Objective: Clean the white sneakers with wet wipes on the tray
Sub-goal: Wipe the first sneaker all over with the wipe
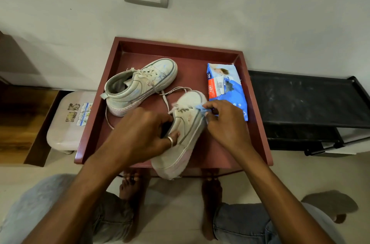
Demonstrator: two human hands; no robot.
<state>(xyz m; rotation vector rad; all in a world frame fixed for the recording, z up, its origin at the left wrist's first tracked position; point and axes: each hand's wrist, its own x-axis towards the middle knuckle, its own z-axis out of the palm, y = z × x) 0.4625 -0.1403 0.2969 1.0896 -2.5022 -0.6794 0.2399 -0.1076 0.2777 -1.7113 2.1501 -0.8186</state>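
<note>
Here: left hand (144,131) grips sneaker (181,154), right hand (226,123) pinches blue wipe (200,108); pack (226,87) print blurred.

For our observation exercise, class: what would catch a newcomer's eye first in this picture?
Front and centre, the left hand grips a white sneaker while the right hand pinches a blue wipe at its edge. The second sneaker lies back left on the red tray, a blue wipes pack at right.

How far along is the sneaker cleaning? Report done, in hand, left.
Done: a wipe is out of the pack. In hand: the left hand holds the near sneaker, and the right hand pinches the wipe against its side; pink stains show on it. Left: the far sneaker, blue-marked, lies apart on the tray.
</note>
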